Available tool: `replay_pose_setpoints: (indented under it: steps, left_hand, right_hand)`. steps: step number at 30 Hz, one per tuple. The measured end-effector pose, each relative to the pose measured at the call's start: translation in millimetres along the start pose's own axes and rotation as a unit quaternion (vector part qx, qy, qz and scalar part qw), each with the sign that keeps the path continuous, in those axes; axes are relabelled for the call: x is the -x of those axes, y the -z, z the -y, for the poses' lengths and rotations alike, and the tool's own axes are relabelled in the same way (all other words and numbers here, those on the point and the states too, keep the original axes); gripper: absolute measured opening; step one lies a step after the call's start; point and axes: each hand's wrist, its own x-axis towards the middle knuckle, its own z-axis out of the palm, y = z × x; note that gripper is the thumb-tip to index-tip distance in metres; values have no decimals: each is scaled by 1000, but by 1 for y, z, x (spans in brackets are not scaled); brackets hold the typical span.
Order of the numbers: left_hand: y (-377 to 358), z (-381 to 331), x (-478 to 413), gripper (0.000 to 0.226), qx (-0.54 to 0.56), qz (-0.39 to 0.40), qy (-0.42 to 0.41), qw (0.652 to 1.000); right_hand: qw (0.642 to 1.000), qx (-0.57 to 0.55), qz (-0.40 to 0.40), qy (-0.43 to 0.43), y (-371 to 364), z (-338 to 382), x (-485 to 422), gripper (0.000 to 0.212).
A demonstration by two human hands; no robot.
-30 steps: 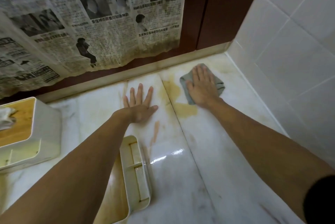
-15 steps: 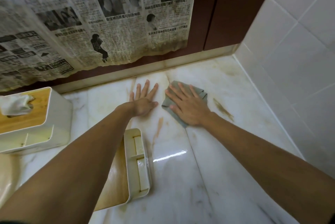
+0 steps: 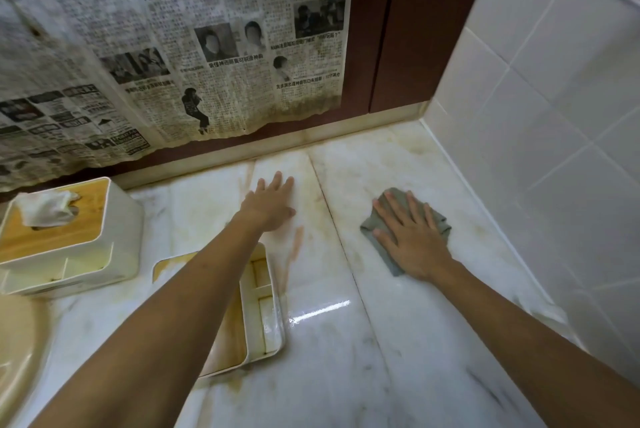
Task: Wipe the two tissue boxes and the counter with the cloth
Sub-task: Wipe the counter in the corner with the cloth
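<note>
- Grey cloth lies flat under the right hand. The fingers are straight and spread, pressing the cloth down rather than gripping it.
- Pinned only by the palm, the cloth could bunch or slide out on a fast stroke, leaving bare skin dragging over the marble.
- Left hand rests open on the counter, fingers straight, holding nothing. It sits left of the seam, well apart from the cloth.
- A brown streak runs just beside the left hand. I judge it easy to miss or smear, since the hand covers the counter beside it.
- The counter looks glossy, perhaps wet, so the bracing hand might slip.
- The near tissue box sits under the left forearm, mostly hidden. Its side compartments look empty apart from brown grime, and a careless pull of the arm could knock it.
- The far tissue box stands to the left near the back edge, with a white tissue poking through its wooden lid. Its front compartments look empty but stained.
- A beige basin curves in at the left edge; its contents are out of view.
</note>
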Motion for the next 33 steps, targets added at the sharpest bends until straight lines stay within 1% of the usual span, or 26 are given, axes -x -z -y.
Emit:
replay_pose_setpoints:
  steps: [3,5,10,13,15,17,20,24,26,29,33]
  left_hand:
    - [2,3,-2,72,40,7,-5,999]
    - [3,5,-5,66,44,11,-14,999]
    - [0,9,-10,67,42,4,-23,999]
    - [2,9,-11,68,44,9,-22,999]
    - [5,11,-11,67,49,16,-29,998]
    - [10,14,-10,66,59,20,-34,998]
    - [20,16,-4,56,86,18,-31,996]
    - [32,15,21,39,143,-34,-33,989]
    - [37,13,42,33,169,-74,-46,982]
    - [44,11,79,26,228,-149,-79,959]
    - [46,15,132,21,258,-221,-121,933]
  right_hand:
    - [998,-37,5,-45,4,16,-35,65]
    - [998,-47,10,-42,5,32,-59,65]
    - [999,-41,15,31,4,78,-96,62]
    - [994,-8,7,109,0,92,-92,61]
    - [987,11,2,163,-7,90,-78,60]
    - [980,20,-4,196,-11,79,-62,62]
    - [980,27,1,195,-13,60,-39,63]
    - [992,24,23,122,-9,56,-18,61]
    - [993,10,43,111,-7,64,-7,62]
    - [987,12,77,142,-6,76,15,62]
    - [972,27,100,209,-8,93,56,62]
